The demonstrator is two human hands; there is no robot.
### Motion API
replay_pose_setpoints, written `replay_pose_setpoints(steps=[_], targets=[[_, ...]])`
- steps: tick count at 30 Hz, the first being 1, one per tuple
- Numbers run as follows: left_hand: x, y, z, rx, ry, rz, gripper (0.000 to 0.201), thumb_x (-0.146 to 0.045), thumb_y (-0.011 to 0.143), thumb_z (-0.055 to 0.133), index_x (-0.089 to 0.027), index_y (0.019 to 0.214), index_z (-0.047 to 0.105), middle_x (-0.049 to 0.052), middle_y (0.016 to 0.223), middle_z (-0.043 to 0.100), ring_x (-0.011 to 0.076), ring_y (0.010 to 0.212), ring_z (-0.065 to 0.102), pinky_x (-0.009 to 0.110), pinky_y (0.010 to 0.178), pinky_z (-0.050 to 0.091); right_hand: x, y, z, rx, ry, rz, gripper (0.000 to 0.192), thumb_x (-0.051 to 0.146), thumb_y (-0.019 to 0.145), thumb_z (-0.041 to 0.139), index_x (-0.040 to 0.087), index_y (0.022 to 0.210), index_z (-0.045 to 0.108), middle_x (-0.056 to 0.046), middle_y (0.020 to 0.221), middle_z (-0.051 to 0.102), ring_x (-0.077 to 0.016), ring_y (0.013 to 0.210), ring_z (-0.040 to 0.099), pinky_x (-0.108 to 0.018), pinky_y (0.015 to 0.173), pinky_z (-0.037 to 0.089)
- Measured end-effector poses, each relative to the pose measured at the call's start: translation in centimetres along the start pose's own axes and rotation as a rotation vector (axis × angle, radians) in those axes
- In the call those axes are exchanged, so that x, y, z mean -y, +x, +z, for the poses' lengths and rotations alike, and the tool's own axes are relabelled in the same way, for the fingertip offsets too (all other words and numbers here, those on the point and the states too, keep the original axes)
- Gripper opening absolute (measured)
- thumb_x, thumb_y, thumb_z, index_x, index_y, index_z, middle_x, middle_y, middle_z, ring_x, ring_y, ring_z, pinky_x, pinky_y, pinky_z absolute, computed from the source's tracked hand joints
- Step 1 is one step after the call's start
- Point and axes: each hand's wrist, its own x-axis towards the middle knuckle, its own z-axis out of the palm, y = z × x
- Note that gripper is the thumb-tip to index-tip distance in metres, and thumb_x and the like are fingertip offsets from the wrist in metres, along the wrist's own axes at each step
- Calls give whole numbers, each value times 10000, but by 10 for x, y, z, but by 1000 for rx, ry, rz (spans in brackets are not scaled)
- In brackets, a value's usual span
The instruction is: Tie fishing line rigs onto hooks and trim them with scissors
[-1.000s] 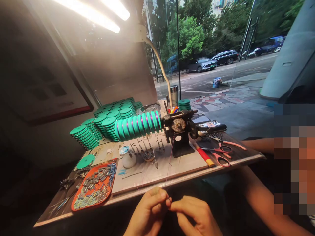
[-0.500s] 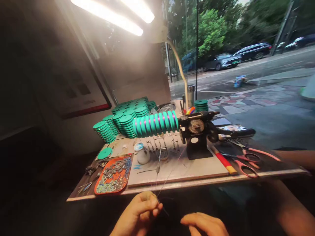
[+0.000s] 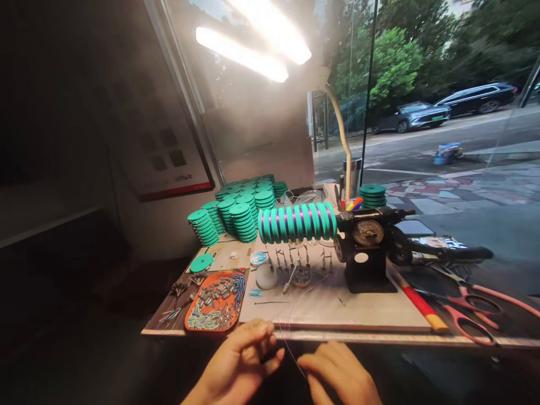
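Observation:
My left hand (image 3: 242,360) is in front of the table edge, thumb and forefinger pinched on a thin fishing line, its other fingers loosely curled. Just right of it, my right hand (image 3: 337,371) has its fingertips closed on the fishing line (image 3: 291,353), which slants between the hands. Above them on the pale board (image 3: 320,315) lies a small grey weight (image 3: 286,288) with a spring-like stem. Behind stands a black winding machine (image 3: 367,247), carrying a row of turquoise spools (image 3: 297,221) wound with purple line.
An orange tray (image 3: 189,306) of small metal and coloured parts sits at the left. Stacked turquoise spools (image 3: 240,216) fill the back. A white round jar (image 3: 266,277) and a dish of beads (image 3: 302,276) stand mid-board. Scissors (image 3: 468,315) and a red-yellow stick (image 3: 422,306) lie right.
The view has swung left, so the table appears further right. My right hand has come nearer my left and closed on the line. The weight now lies tilted on the board.

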Motion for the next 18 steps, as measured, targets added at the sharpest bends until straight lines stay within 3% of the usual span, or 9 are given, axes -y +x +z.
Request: replay_pose_setpoints(steps=[4, 9, 14, 18], targets=[[4, 10, 2, -113, -138, 20, 206, -32, 816, 510, -78, 656, 631, 27, 632, 647, 112, 567, 607, 257, 591, 467, 5, 30, 6, -63, -38, -106, 249, 112, 784, 387, 191, 878, 604, -36, 664, 557, -172, 629, 444, -294, 577, 317], [8, 17, 0, -107, -217, 25, 282, -35, 846, 454, -83, 631, 630, 41, 649, 654, 111, 575, 605, 257, 594, 462, 12, 48, 9, -14, -6, -161, 292, 119, 794, 367, 176, 999, 566, -30, 703, 565, -164, 639, 460, -281, 575, 315], [6, 16, -4, 21, 31, 222, 60, -110, 696, 673, -108, 639, 656, -5, 609, 596, 88, 571, 536, 192, 551, 424, 1, 70, 28, 98, -241, -91, 162, 104, 764, 466, 178, 747, 609, -47, 660, 582, -182, 636, 507, -280, 567, 348], [-7, 11, 1, 81, 188, 318, 129, -209, 613, 752, -123, 670, 674, -16, 605, 564, 86, 572, 491, 180, 542, 411, -4, 79, 56, 62, -325, -223, 172, 171, 809, 499, 152, 688, 620, -71, 619, 589, -197, 620, 504, -312, 590, 354]])
